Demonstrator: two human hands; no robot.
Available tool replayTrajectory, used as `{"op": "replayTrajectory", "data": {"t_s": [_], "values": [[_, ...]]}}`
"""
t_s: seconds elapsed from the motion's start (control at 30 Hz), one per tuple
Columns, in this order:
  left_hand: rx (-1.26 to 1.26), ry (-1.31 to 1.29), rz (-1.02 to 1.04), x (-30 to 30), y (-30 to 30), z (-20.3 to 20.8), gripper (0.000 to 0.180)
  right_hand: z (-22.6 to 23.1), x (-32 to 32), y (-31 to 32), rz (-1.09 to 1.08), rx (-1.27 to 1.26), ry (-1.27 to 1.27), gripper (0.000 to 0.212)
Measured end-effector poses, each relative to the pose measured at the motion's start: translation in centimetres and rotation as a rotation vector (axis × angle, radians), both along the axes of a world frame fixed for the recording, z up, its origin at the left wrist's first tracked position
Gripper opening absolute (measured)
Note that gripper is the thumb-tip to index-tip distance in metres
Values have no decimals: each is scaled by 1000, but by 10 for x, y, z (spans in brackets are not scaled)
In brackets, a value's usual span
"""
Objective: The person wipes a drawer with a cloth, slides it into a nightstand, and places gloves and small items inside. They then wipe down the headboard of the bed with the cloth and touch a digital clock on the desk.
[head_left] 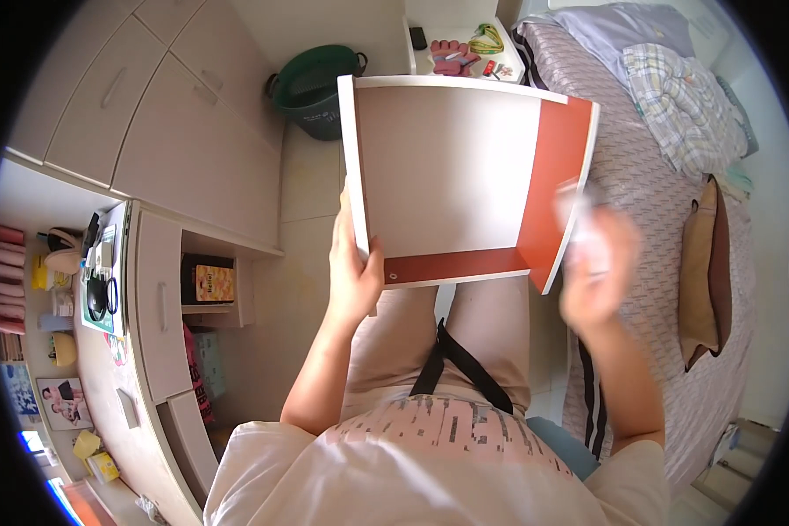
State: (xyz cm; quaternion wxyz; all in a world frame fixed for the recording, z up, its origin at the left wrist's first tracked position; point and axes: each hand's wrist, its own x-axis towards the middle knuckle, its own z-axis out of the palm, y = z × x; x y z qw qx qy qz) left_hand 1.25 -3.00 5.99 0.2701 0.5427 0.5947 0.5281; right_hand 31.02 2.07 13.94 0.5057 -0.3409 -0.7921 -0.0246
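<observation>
In front of me, above my thighs, I hold a drawer [451,167] tilted up, its white inside facing me. Its side panels are red-brown with white edges. My left hand [357,272] grips its lower left corner, with the thumb over the near edge and the fingers along the outer side. At its right side, my right hand [603,267] is closed around a crumpled white cloth [574,195]. Motion blurs that hand and the cloth, so whether the cloth is touching the right panel cannot be told.
A dark green bucket [320,88] stands beyond the drawer. Behind it, a white stand [422,66] holds pink gloves [454,57] and small items. To the right is a bed [644,289] with a tan cushion [701,272]. White cabinets [206,114] and a cluttered desk [118,368] line the left.
</observation>
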Motion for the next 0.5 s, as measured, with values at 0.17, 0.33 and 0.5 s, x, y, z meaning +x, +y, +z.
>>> {"op": "replayTrajectory", "data": {"t_s": [0.17,0.33,0.5], "values": [[18,24,28,8,8,-2,71,-112,-59,-9,156,-551,-104,26],[51,84,26,7,-5,-14,68,-126,-109,-16,201,-773,-193,22],[-7,-185,-34,-1,-4,-19,72,-115,-163,-23,343,-991,-107,21]]}}
